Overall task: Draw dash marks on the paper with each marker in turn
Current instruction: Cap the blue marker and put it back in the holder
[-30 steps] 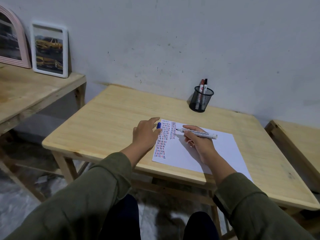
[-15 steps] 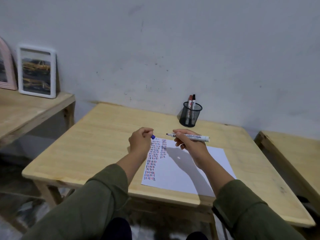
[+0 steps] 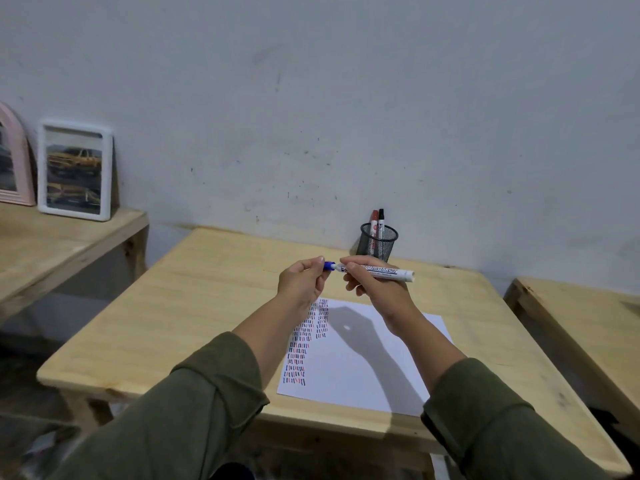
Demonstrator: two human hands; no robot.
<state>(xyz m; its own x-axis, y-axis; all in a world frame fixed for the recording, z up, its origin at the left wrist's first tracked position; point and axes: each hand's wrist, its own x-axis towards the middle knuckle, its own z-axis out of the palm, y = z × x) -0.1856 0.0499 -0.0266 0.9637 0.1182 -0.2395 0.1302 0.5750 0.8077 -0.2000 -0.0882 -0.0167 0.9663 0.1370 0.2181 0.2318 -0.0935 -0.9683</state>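
Hands have risen off the desk (image 3: 194, 306) to mid-frame: the left hand (image 3: 301, 284) pinches the blue cap (image 3: 329, 265) against the tip of the white marker (image 3: 375, 270) gripped level in the right hand (image 3: 375, 289), so this marker's turn looks finished. Paper (image 3: 363, 368) lies below centre, columns of blue, red and black dashes along its left edge. Two more markers stand in the mesh cup (image 3: 377, 242) behind.

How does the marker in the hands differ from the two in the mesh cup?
The held marker lies about level above the table, gripped by the right hand; the cup markers stand upright in the mesh cup. The held marker's blue cap is at its tip, pinched by the left hand; the cup markers are capped red and black. All three have white barrels.
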